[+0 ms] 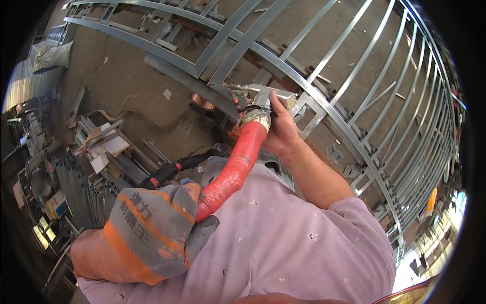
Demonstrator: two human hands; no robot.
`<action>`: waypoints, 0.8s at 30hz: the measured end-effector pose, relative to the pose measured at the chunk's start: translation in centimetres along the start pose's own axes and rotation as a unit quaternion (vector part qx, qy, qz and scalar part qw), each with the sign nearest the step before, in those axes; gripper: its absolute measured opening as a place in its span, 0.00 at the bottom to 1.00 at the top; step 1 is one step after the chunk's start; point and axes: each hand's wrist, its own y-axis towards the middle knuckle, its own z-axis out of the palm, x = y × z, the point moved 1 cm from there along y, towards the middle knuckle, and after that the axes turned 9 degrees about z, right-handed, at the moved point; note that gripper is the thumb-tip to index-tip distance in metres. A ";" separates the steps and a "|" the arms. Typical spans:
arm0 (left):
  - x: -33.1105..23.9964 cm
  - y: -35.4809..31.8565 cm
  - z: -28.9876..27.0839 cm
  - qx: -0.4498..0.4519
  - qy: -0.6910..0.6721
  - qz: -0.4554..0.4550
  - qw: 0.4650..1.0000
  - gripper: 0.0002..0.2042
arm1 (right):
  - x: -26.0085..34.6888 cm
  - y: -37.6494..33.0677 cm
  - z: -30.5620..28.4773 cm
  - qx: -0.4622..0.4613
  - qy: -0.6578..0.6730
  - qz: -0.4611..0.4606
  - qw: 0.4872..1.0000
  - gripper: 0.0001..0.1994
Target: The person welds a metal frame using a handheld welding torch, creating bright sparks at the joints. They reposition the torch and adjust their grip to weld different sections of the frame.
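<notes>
A red-wrapped tube [237, 163] lies between the two hands, over the front of the wearer's shirt [304, 223], its long axis slanting from seven o'clock up to one o'clock with a slight bend along the way. Its upper end meets a metal head [261, 99] through a band of pale, worn wrapping [257, 117]. The left hand [157, 228], in a grey and orange glove, is closed around the tube's lower end, so from there the tube runs off toward one o'clock. The bare right hand [281, 129] is wrapped about the metal head from its four o'clock side, thumb along the top; most of its fingers are hidden beneath, so how firmly they press cannot be told. The head is thus close against the right hand and well apart from the left. A boxy metal piece [288, 97] sits right at the head, lying roughly from nine to three o'clock; whether the two are joined is unclear. Farther out, a copper-coloured coil [203, 102] rests at the head's nine o'clock, a barred metal frame [331, 104] sweeps from eleven round to four, and a pile of metal offcuts [109, 147] lies on the floor [152, 109] at the tube's nine o'clock.
</notes>
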 end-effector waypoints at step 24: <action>-0.6 10.8 -3.7 0.027 0.082 -0.044 0.995 0.15 | 7.2 2.6 -1.6 0.028 0.094 0.112 0.989 0.35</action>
